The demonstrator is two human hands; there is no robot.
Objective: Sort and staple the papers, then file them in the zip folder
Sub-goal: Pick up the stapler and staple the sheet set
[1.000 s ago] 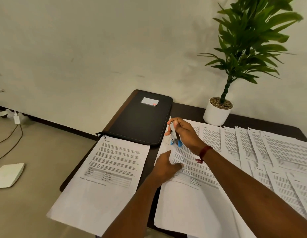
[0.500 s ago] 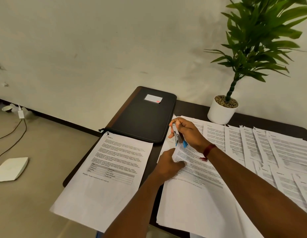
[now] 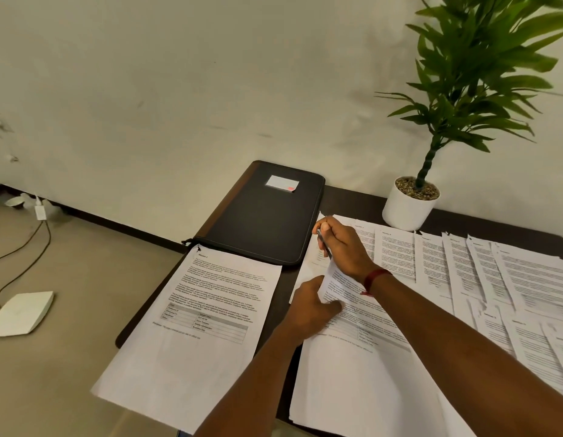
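Item, dark table [image 3: 346, 197] against a pale wall. Zip folder [image 3: 264, 212]: black, closed, flat at the table's far left corner, a white label near its far edge. Printed set [image 3: 204, 310]: white sheets with text and a small table, lying just in front of the folder, its near end hanging over the table's edge. Sheaf [image 3: 352, 367]: white printed pages to the right of that set, its top left corner lifted off the table between the two hands. Left hand [image 3: 311, 307]: fingers curled, thumb on top, pinching the sheaf's left edge below the raised corner. Right hand [image 3: 343, 247]: fingers closed around a slim stapler [image 3: 324, 244], held at the raised corner; most of the tool is hidden by the fingers; a red thread [image 3: 373, 279] on the wrist. Row of papers [image 3: 463, 269]: overlapping printed pages spread across the table's right side. Potted plant [image 3: 409, 206]: white pot, green leaves, behind the row by the wall. Floor, left: a flat white device [image 3: 21, 313] and a dark cable [image 3: 25, 266]
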